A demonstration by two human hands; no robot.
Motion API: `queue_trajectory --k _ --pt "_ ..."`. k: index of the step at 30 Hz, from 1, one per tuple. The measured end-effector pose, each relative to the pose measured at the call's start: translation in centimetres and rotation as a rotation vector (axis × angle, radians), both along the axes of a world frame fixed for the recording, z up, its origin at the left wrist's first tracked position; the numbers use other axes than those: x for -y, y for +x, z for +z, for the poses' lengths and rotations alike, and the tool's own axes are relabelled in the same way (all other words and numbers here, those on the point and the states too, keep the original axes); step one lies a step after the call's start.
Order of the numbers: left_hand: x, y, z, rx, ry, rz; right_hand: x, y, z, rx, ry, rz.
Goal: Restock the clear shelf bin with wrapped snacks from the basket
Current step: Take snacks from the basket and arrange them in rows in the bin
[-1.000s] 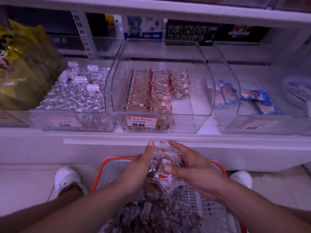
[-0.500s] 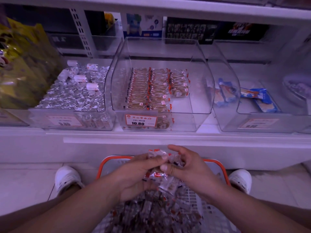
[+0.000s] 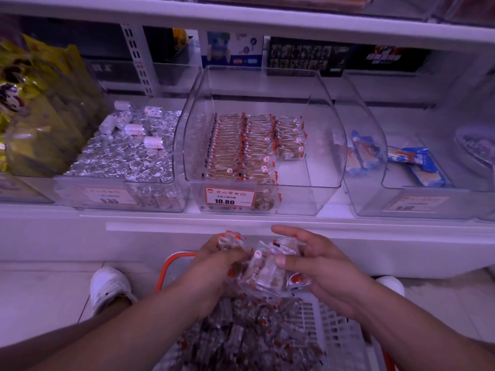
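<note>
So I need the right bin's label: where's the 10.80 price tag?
In the head view, the 10.80 price tag sits on the middle clear bin's front wall, left end, directly above both hands.

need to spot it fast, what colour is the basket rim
Orange-red, clearest in the head view: basket rim.

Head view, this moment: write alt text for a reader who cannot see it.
Two hands, left hand and right hand, hold wrapped snacks above an orange-rimmed basket full of them. Ahead on the shelf, a clear bin priced 10.80 holds neat rows on its left side, with bare space on its right.
</note>
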State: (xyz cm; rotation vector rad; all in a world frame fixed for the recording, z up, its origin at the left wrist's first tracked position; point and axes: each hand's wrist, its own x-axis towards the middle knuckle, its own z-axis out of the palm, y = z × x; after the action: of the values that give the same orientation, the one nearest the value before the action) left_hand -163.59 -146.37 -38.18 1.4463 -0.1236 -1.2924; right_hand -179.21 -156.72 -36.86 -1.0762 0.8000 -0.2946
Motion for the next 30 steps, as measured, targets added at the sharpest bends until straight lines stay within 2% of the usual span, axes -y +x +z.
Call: queue_trajectory --k 3,6,9,11,14,15,18,19,21,24,28,30 --pt "-0.1 -0.4 0.1 -0.122 -0.042 -0.168 -0.9 0.6 -0.3 0.027 0.053 -0.072" --pt "-0.2 -0.2 -0.2 -0.166 -0.062 -0.273 -1.4 0.8 -0.5 -0.03 -0.082 -0.11" --pt "-0.3 -0.1 -0.6 -0.165 -0.114 -0.199 -1.4 0.5 -0.4 -0.162 -0.41 -0.079" --pt "-0.2 -0.1 -0.8 -0.174 -0.138 -0.138 -1.3 0.4 -0.5 -0.211 -0.591 -0.136" --pt "0.0 -0.4 -0.7 -0.178 -0.126 -0.069 -1.2 0.2 -0.8 -0.131 -0.713 -0.342" --pt "0.0 -0.5 -0.7 -0.179 -0.119 -0.063 -1.2 0.0 -0.9 -0.111 -0.811 -0.361" --pt "0.0 -0.8 -0.3 -0.238 -0.114 -0.065 -1.9 -0.1 -1.6 -0.042 -1.229 -0.211" --pt "0.0 -0.9 -0.2 -0.253 -0.129 -0.075 -2.4 0.0 -2.1 0.001 -1.274 -0.147" --pt "-0.1 -0.7 -0.1 -0.24 -0.164 -0.085 -2.9 0.3 -2.4 0.046 -1.136 -0.054" --pt "-0.3 0.0 0.1 -0.171 -0.19 -0.063 -2.7 0.4 -2.0 0.087 -0.66 0.001" --pt "-0.3 0.2 0.2 -0.095 -0.199 0.049 -1.3 0.9 -1.0 0.129 -0.083 -0.261" --pt "-0.4 -0.2 0.1 -0.078 -0.205 0.039 -0.7 1.0 -0.9 0.096 0.061 -0.36"
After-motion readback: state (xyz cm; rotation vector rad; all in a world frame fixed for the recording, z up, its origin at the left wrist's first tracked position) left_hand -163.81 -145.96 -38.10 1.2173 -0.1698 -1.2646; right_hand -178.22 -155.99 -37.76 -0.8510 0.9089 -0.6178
